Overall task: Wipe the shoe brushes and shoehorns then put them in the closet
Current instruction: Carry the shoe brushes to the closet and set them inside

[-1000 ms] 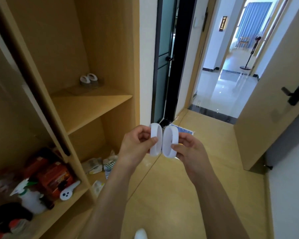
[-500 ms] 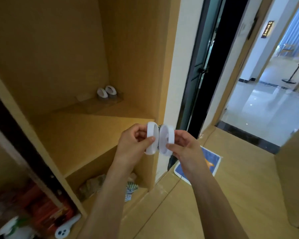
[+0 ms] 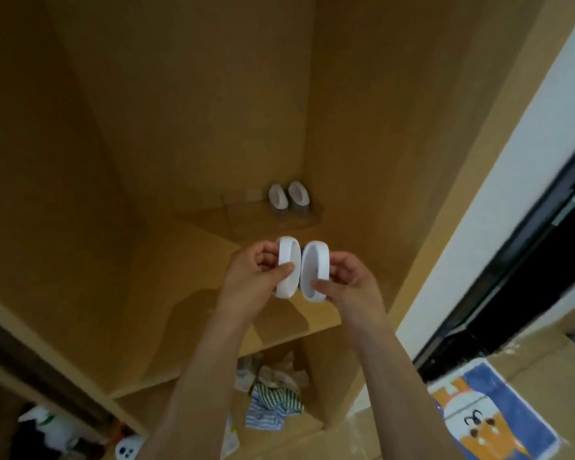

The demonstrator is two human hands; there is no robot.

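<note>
I hold two white oval shoe brushes side by side above the front of the wooden closet shelf. My left hand grips the left brush and my right hand grips the right brush. The two brushes nearly touch, bristles facing each other. Two more white brushes stand bristles down in a clear tray at the back right corner of the same shelf.
Crumpled cloths and a striped rag lie on the lower shelf. A white spray bottle and a small white item sit at the bottom left. A blue cartoon mat lies on the floor at right, beside a dark door frame.
My view has swung left and closer to the closet. Both hands have carried the two brushes forward, from over the floor to above the shelf's front.
</note>
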